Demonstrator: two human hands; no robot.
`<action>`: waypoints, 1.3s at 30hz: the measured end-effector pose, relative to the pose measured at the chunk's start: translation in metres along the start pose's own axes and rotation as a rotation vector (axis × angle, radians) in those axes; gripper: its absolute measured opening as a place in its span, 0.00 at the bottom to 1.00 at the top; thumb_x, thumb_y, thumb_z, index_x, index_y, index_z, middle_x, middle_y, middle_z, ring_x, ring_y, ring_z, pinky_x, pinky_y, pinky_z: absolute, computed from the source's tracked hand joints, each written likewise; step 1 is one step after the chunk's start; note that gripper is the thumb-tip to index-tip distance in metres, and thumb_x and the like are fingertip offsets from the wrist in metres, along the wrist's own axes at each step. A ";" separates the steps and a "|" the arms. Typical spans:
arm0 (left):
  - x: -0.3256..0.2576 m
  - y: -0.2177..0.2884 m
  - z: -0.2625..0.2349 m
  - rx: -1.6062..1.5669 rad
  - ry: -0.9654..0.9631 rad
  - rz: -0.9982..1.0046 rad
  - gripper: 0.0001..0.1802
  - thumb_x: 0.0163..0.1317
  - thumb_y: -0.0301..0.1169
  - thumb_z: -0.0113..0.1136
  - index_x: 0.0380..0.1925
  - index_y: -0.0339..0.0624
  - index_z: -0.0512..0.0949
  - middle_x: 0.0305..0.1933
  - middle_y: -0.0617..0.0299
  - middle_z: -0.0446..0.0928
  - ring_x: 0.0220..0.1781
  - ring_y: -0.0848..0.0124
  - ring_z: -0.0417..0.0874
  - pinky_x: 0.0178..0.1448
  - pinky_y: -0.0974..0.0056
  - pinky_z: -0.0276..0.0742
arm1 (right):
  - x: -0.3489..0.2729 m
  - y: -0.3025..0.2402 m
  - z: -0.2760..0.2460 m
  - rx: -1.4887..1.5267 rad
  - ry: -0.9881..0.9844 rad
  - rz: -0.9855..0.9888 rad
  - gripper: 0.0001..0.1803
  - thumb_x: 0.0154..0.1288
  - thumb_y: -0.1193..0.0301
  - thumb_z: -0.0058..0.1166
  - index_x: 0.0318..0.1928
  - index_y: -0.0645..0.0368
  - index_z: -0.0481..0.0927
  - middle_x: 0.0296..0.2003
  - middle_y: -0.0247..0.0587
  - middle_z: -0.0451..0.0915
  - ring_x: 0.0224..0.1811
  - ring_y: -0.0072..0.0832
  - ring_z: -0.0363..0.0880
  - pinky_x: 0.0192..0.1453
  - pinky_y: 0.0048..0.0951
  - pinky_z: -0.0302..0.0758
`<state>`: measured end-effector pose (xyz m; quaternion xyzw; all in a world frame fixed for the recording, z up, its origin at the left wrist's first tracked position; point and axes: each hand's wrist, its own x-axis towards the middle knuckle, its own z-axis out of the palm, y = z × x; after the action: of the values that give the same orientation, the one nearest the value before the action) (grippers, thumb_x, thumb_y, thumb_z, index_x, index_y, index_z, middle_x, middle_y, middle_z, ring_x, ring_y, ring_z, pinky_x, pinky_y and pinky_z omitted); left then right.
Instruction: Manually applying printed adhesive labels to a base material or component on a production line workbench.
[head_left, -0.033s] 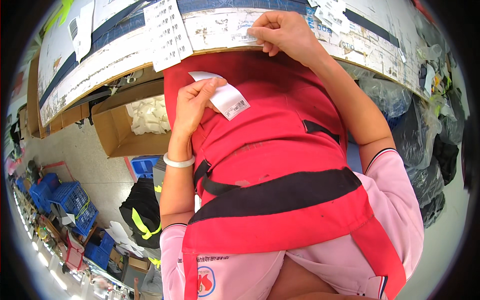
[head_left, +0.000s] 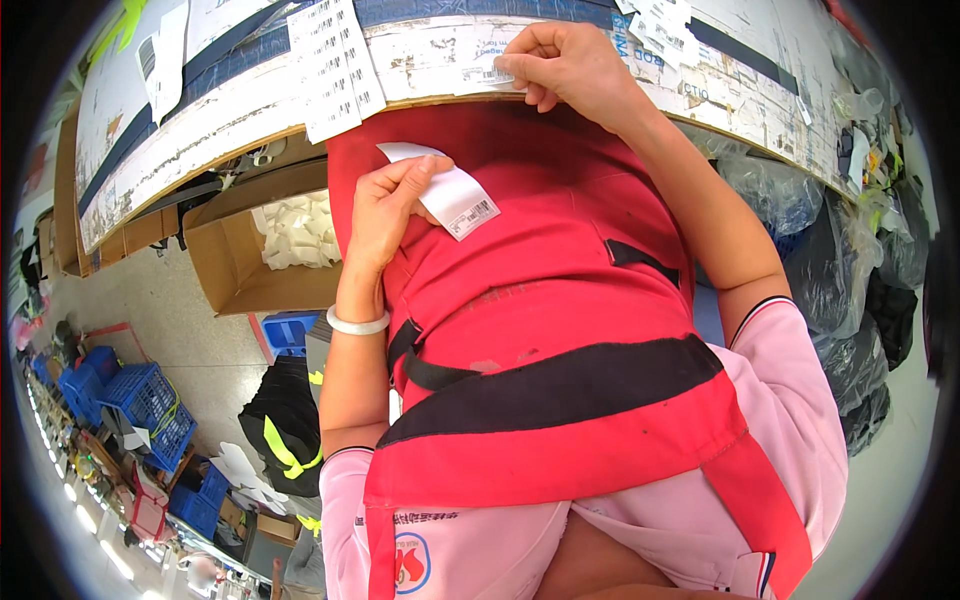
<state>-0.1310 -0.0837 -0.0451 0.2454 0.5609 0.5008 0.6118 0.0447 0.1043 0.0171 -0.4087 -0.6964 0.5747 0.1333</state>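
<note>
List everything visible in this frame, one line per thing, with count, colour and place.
label strip: one, white with a barcode end, held in the left hand in front of the apron
small label: one, white, on the table edge under the right fingers
barcode sheet: one, white, hanging over the table edge
table: one, worn white top with dark bands, across the top
cardboard box: one, brown, with white stuff inside, under the table
crates: several, blue, on the floor at lower left
plastic bags: several, dark and clear, at right
apron: one, red with black strap
bracelet: one, white, left wrist
left hand: holding the strip
right hand: pressing the small label
</note>
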 end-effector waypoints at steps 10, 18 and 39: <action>-0.001 0.002 -0.001 -0.003 -0.013 -0.007 0.16 0.67 0.36 0.55 0.41 0.33 0.81 0.34 0.59 0.82 0.29 0.75 0.81 0.31 0.73 0.77 | 0.000 -0.004 0.005 -0.074 0.015 -0.016 0.11 0.63 0.65 0.57 0.32 0.61 0.79 0.21 0.29 0.75 0.21 0.13 0.73 0.25 0.15 0.73; 0.002 0.002 0.003 -0.029 0.003 -0.015 0.16 0.67 0.36 0.55 0.41 0.32 0.81 0.34 0.59 0.82 0.29 0.75 0.81 0.30 0.72 0.77 | -0.002 -0.005 0.000 -0.061 0.011 -0.045 0.11 0.64 0.65 0.57 0.32 0.61 0.79 0.21 0.28 0.74 0.21 0.13 0.73 0.24 0.15 0.72; -0.019 0.014 0.025 0.080 -0.026 -0.008 0.18 0.57 0.20 0.61 0.50 0.35 0.77 0.34 0.61 0.80 0.22 0.79 0.78 0.27 0.75 0.75 | -0.039 0.024 -0.088 -0.550 0.610 -0.094 0.11 0.62 0.66 0.58 0.43 0.56 0.78 0.28 0.33 0.79 0.29 0.26 0.76 0.37 0.26 0.75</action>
<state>-0.1093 -0.0889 -0.0186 0.2740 0.5733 0.4723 0.6109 0.1366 0.1368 0.0330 -0.5484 -0.7705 0.2129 0.2454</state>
